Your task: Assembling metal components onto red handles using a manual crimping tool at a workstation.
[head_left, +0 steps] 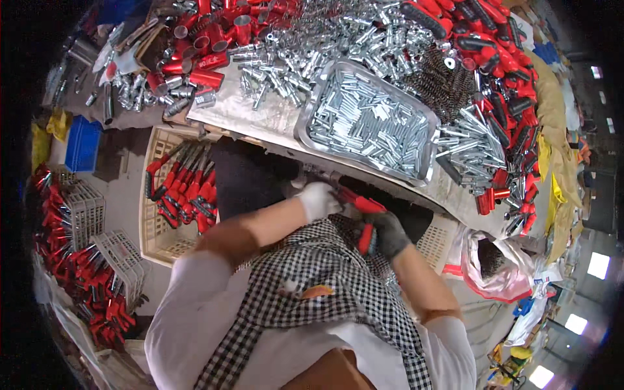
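Beside the near edge of the bench, the right hand gripped a red-handled tool, perhaps steadied by the left hand, its grip unclear.

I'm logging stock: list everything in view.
Bench: one, pale, upper view
Tray: one, silver, on bench
Rods: many, silver, in tray
Pins: many, silver, right of tray
Springs: many, dark, right of tray
Fittings: many, silver, behind tray
Cylinders: many, red, bench's left
Handles: many, red and black, bench's right
Crate: one, cream, left below bench
Crate tools: several, red, in crate
Baskets: at least two, grey, far left
Bin: one, blue, far left
Bag: one, white, right
Apron: one, black-and-white, on wearer
Held tool: one, red, centre
Left hand: one, white-gloved, centre
Right hand: one, dark-gloved, centre
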